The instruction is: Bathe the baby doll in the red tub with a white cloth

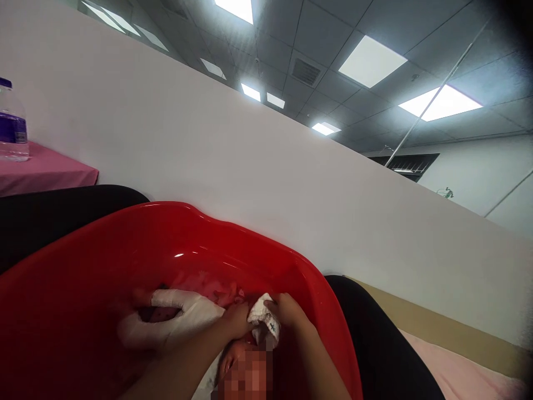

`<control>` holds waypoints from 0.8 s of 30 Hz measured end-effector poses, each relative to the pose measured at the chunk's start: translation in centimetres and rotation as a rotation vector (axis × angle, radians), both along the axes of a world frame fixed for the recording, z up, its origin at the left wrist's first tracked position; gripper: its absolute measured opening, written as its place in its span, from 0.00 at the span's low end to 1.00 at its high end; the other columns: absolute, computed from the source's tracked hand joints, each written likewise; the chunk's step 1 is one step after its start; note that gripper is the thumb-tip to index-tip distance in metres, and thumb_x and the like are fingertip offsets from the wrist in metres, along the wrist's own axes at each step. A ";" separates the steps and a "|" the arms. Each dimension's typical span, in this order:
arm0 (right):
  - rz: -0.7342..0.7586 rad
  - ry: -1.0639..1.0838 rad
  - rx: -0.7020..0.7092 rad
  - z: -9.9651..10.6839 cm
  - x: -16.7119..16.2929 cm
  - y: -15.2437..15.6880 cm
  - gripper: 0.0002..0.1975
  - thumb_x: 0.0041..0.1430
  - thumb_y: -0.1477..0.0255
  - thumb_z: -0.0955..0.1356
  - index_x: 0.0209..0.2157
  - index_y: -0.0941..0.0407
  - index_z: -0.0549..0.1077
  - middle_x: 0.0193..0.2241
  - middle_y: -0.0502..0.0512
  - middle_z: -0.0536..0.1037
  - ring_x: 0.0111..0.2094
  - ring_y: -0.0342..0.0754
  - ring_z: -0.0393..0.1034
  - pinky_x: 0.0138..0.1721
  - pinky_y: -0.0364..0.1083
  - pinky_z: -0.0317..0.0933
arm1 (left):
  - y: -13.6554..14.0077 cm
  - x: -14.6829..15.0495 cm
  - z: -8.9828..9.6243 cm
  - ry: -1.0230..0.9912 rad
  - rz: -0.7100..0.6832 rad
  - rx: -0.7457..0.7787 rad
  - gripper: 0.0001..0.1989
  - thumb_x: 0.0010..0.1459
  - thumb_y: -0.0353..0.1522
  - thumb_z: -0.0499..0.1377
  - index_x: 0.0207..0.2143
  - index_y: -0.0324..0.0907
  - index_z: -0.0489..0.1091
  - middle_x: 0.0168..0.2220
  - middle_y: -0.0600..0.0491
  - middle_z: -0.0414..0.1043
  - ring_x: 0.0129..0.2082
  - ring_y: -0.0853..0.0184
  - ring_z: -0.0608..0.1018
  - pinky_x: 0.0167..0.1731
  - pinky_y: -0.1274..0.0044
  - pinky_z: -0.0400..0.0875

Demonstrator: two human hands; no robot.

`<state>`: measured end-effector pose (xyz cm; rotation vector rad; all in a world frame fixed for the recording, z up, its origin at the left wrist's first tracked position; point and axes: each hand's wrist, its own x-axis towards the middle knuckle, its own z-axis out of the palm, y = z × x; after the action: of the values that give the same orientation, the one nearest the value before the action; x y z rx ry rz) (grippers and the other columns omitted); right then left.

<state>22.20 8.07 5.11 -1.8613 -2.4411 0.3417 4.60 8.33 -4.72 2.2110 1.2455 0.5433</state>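
Both hands meet low inside the glossy red plastic tub (pixel 125 250). At its near right, the right hand (pixel 291 312) has its grip closed on a small white cloth with a green mark (pixel 263 316); the left hand (pixel 235 321) touches that cloth, its grip hidden. Left of them a white glove-like fabric piece (pixel 175 322) lies in the tub. Judging by this, washing looks underway, nothing lifted out. Beyond the tub's far-left rim, a clear water bottle (pixel 12 119) stands on a pink-covered counter (pixel 45 172).

Both hands (pixel 237 322) and forearms are bare, without sleeves.
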 end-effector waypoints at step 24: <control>-0.078 -0.103 -0.161 1.5 -0.5 -0.9 0.16 0.63 0.63 0.65 0.49 0.56 0.69 0.49 0.56 0.71 0.47 0.49 0.68 0.47 0.51 0.67 | 0.7 0.6 -1.3 0.108 0.028 0.080 0.21 0.58 0.44 0.49 0.47 0.42 0.68 0.48 0.43 0.73 0.49 0.53 0.74 0.47 0.65 0.68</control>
<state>21.68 7.19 6.57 -2.0819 -2.4639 0.4622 5.21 8.99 -6.03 2.3197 1.3321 0.4987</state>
